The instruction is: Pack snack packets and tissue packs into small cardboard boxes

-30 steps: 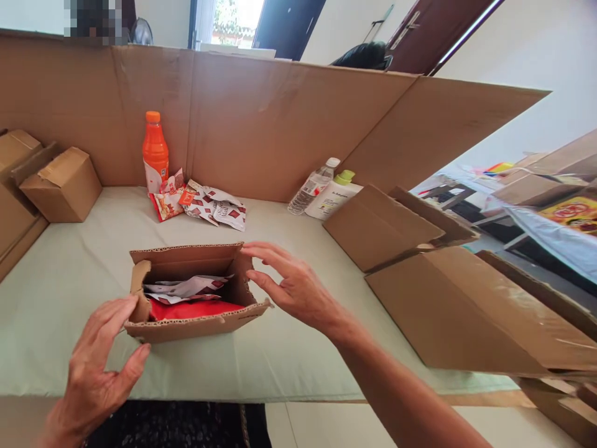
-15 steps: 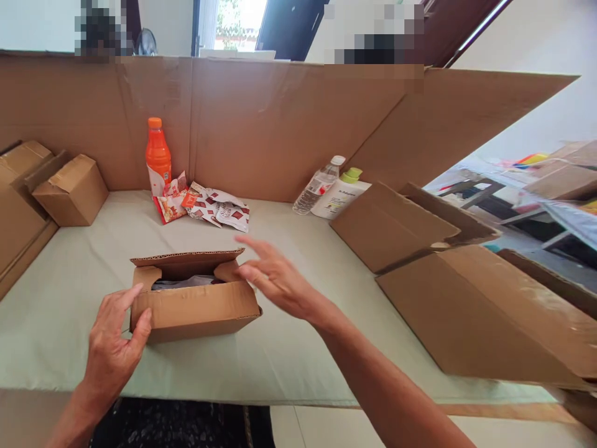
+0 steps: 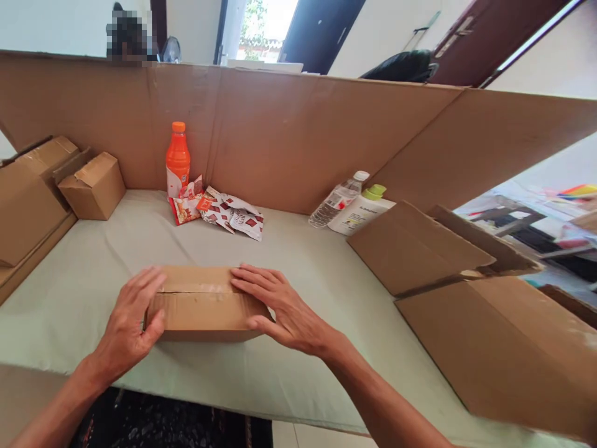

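Note:
A small cardboard box (image 3: 200, 311) rests on the pale green cloth in front of me, its top flaps folded down over the contents. My left hand (image 3: 136, 314) grips its left end, thumb on the near side and fingers over the upper corner. At the right end my right hand (image 3: 275, 305) holds the box between fingers laid on the top and a thumb at the near corner. What lies inside is hidden.
Behind the box stand an orange drink bottle (image 3: 178, 158) and several snack packets (image 3: 233, 214). A water bottle (image 3: 339, 199) and a white bottle with a green cap (image 3: 361, 213) lean together. Cardboard boxes flank both sides; a tall cardboard wall (image 3: 298, 130) rises behind.
The raised back flap has come down and covers the grey contents. My right hand has moved from above the box onto its right end. My left hand stays on the left end.

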Action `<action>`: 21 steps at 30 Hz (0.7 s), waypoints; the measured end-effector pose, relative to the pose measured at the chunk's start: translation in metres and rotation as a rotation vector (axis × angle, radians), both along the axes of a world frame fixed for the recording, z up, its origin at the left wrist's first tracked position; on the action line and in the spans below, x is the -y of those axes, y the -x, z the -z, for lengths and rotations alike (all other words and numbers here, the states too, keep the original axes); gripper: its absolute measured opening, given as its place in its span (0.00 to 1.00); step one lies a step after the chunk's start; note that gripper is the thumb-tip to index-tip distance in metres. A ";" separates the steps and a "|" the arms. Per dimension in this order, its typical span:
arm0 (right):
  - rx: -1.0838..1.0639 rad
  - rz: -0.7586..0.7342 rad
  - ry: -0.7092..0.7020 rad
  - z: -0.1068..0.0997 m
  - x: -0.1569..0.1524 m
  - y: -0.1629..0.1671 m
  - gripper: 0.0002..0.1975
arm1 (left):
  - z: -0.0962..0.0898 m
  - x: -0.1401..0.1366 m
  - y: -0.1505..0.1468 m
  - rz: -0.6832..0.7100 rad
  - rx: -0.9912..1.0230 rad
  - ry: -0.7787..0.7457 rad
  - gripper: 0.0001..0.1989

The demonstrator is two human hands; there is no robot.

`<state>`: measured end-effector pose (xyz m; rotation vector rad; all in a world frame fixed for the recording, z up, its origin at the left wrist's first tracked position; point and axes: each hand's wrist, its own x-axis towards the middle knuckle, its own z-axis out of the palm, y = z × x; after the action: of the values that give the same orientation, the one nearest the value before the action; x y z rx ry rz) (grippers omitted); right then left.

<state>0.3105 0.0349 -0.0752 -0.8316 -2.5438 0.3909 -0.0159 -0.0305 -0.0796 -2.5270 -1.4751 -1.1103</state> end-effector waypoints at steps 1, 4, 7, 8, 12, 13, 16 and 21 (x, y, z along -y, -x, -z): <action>0.026 0.010 -0.017 0.006 0.005 -0.004 0.36 | -0.001 -0.002 0.004 0.072 -0.037 0.044 0.27; 0.065 0.113 -0.060 0.023 0.021 -0.017 0.39 | 0.000 -0.003 0.014 0.193 -0.114 0.196 0.27; 0.053 0.183 -0.014 0.036 0.023 -0.022 0.34 | 0.006 0.000 0.017 0.198 -0.127 0.247 0.39; 0.046 0.180 0.004 0.039 0.020 -0.021 0.33 | 0.010 0.002 0.018 0.189 -0.126 0.233 0.40; 0.020 0.090 -0.027 0.043 -0.016 0.012 0.32 | 0.022 0.015 0.031 0.063 -0.128 0.096 0.35; 0.010 0.053 -0.050 0.044 -0.030 0.030 0.31 | 0.024 0.018 0.038 0.008 -0.128 0.049 0.32; -0.029 -0.020 -0.124 0.045 -0.074 0.109 0.27 | 0.030 0.025 0.070 -0.229 -0.143 -0.075 0.27; -0.128 0.216 -0.160 0.051 -0.113 0.261 0.32 | 0.032 0.005 0.124 -0.733 -0.176 -0.157 0.22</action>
<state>0.0499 0.1479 -0.1260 -0.9750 -2.3035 0.1646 -0.1400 -0.0353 -0.1114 -1.6734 -1.9153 -0.8053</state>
